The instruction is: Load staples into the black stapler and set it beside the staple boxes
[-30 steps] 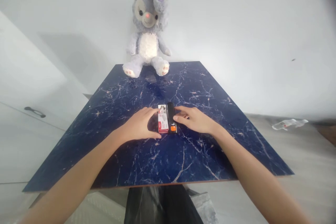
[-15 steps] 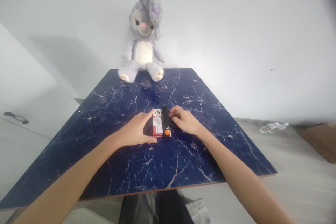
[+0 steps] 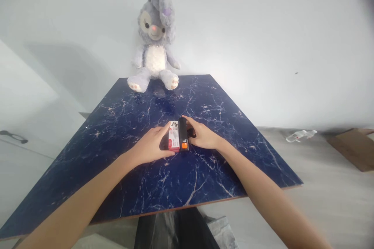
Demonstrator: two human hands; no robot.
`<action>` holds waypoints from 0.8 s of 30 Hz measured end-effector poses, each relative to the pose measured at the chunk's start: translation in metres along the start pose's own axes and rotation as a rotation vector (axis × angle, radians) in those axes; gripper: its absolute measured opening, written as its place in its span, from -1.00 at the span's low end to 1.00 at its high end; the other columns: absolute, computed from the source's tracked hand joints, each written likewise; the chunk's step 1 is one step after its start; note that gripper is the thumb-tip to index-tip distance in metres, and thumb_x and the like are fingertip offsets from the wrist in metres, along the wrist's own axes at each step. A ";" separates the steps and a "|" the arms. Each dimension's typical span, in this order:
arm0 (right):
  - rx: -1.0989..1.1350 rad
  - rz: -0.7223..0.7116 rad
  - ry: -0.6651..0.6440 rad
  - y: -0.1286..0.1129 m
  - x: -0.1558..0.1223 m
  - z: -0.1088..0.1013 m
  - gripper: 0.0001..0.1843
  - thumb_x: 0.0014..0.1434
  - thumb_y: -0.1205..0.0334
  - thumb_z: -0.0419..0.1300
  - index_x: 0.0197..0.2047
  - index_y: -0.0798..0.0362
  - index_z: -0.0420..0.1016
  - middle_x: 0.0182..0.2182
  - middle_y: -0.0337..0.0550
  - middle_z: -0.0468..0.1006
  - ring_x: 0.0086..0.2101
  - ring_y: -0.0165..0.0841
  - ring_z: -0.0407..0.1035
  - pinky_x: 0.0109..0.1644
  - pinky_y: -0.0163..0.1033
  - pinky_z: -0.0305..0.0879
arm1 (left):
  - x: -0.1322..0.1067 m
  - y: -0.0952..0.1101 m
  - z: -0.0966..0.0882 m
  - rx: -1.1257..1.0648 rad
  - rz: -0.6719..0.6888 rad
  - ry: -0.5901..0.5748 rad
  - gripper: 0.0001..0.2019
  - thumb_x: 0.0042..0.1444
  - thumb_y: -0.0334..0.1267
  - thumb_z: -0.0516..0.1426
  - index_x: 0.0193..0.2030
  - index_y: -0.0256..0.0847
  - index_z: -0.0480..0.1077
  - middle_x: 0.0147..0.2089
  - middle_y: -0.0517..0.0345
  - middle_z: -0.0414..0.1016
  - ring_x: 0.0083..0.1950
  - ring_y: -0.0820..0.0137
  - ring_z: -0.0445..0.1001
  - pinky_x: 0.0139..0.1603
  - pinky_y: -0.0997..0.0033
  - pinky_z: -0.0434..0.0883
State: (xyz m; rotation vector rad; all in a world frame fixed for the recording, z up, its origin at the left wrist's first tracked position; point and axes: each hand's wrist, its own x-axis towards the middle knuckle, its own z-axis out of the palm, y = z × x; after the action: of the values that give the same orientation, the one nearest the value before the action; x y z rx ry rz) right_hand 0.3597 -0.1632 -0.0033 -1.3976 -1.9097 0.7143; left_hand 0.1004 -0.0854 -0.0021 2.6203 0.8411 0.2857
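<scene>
Black stapler [image 3: 183, 139] and staple box [image 3: 174, 141] lie side by side, left hand [image 3: 150, 146] cupping the box, right hand [image 3: 202, 136] curled on the stapler; neither lifted.

- A room in a home, plainly furnished, with bare white walls and a pale floor.
- A grey and white plush rabbit [image 3: 154, 42] sits at the far edge of a dark blue marble-patterned tabletop [image 3: 122, 124], leaning against the wall (a toy, not workplace gear).
- On the left stands a white cabinet with a dark handle [image 3: 13, 137].
- On the floor to the right lie a clear plastic bottle [image 3: 300, 135] and a piece of brown cardboard [image 3: 352, 148].
</scene>
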 end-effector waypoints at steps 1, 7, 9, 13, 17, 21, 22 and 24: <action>0.002 -0.009 0.006 0.000 0.000 0.000 0.04 -0.03 0.48 0.22 0.50 0.04 -0.03 0.22 0.10 0.45 0.04 -0.15 0.48 0.09 -0.07 0.44 | 0.000 0.000 0.000 0.000 -0.004 -0.007 0.07 0.04 0.27 0.26 0.56 -0.03 -0.15 0.44 -0.20 0.23 0.38 -0.16 0.24 0.26 -0.10 0.28; -0.029 -0.025 0.005 0.003 0.002 -0.002 0.05 0.00 0.45 0.23 0.51 0.03 -0.08 0.20 0.07 0.49 0.08 -0.15 0.47 0.18 -0.04 0.39 | 0.002 -0.001 0.000 -0.018 -0.005 -0.018 0.07 0.04 0.27 0.26 0.56 0.00 -0.15 0.41 -0.21 0.25 0.37 -0.17 0.25 0.26 -0.12 0.28; -0.040 -0.012 0.007 0.006 0.002 -0.003 0.06 0.01 0.43 0.24 0.52 0.02 -0.10 0.22 0.06 0.46 0.12 -0.15 0.45 0.24 -0.02 0.35 | 0.002 0.000 0.000 -0.023 -0.004 -0.016 0.06 0.05 0.27 0.25 0.56 0.02 -0.17 0.42 -0.19 0.24 0.38 -0.15 0.23 0.27 -0.12 0.27; -0.093 0.076 0.057 0.004 -0.003 -0.009 0.01 0.03 0.37 0.29 0.50 0.04 -0.01 0.21 0.09 0.48 0.11 -0.11 0.45 0.23 0.00 0.34 | 0.000 0.004 0.002 -0.028 -0.018 0.001 0.05 0.06 0.22 0.27 0.56 0.01 -0.16 0.42 -0.19 0.25 0.38 -0.13 0.24 0.27 -0.12 0.27; 0.006 0.291 0.083 -0.012 -0.022 -0.010 -0.42 0.33 0.16 0.11 0.38 0.00 0.22 -0.06 -0.01 0.65 -0.14 -0.16 0.58 0.04 -0.03 0.46 | -0.001 0.013 0.011 -0.038 0.003 0.039 0.05 0.08 0.19 0.27 0.56 -0.02 -0.19 0.35 -0.18 0.33 0.34 -0.08 0.28 0.25 -0.08 0.31; 0.040 0.327 0.173 -0.021 -0.044 -0.010 -0.52 0.37 -0.01 0.09 0.29 -0.05 0.34 0.08 -0.02 0.59 0.00 -0.13 0.54 0.14 -0.01 0.40 | 0.019 0.029 0.027 -0.017 0.048 0.109 0.00 0.08 0.18 0.27 0.54 -0.06 -0.10 0.26 -0.17 0.41 0.26 -0.03 0.37 0.21 -0.04 0.35; 0.018 0.334 0.201 -0.018 -0.047 -0.013 -0.51 0.36 0.02 0.10 0.29 -0.05 0.33 0.11 -0.02 0.58 0.03 -0.12 0.52 0.17 -0.01 0.37 | 0.032 0.036 0.032 -0.006 0.064 0.128 -0.01 0.07 0.18 0.28 0.52 -0.08 -0.06 0.23 -0.18 0.43 0.24 -0.03 0.39 0.20 -0.03 0.35; -0.057 0.398 0.267 -0.002 -0.048 -0.029 -0.50 0.34 0.06 0.10 0.30 -0.03 0.32 0.10 0.00 0.58 0.03 -0.10 0.51 0.17 0.00 0.35 | 0.066 0.051 0.042 0.007 0.090 0.155 -0.03 0.05 0.17 0.29 0.50 -0.13 -0.01 0.16 -0.19 0.47 0.19 -0.04 0.43 0.18 0.00 0.36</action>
State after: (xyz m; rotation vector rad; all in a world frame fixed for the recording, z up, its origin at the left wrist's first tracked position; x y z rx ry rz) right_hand 0.3911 -0.2084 0.0076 -1.8361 -1.4724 0.6182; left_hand 0.1922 -0.0970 -0.0147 2.6735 0.7756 0.5173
